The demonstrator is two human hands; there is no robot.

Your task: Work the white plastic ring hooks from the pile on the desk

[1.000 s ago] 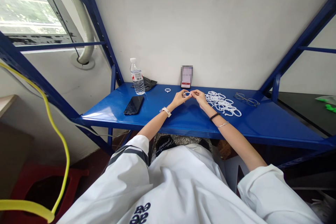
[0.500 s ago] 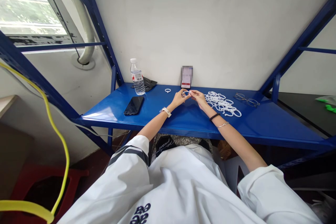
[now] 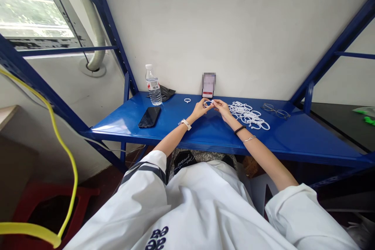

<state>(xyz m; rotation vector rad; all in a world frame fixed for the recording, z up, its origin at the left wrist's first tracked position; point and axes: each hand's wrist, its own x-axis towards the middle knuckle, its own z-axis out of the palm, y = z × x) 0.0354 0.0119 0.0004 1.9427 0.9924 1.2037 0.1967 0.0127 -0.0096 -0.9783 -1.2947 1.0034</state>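
Both my hands meet over the middle of the blue shelf [image 3: 293, 140]. My left hand [image 3: 200, 109] and my right hand [image 3: 222, 109] pinch one small white plastic ring [image 3: 208, 104] between their fingertips, just above the shelf surface. A pile of several white rings [image 3: 248, 116] lies just right of my right hand. A single white ring [image 3: 187, 100] rests on the shelf to the left of my left hand.
A water bottle [image 3: 153, 86], a dark pouch [image 3: 166, 93] and a black phone [image 3: 149, 117] lie at the left. A propped phone [image 3: 208, 85] leans on the wall behind my hands. Glasses [image 3: 274, 111] lie at the right. A yellow hose [image 3: 63, 152] hangs left.
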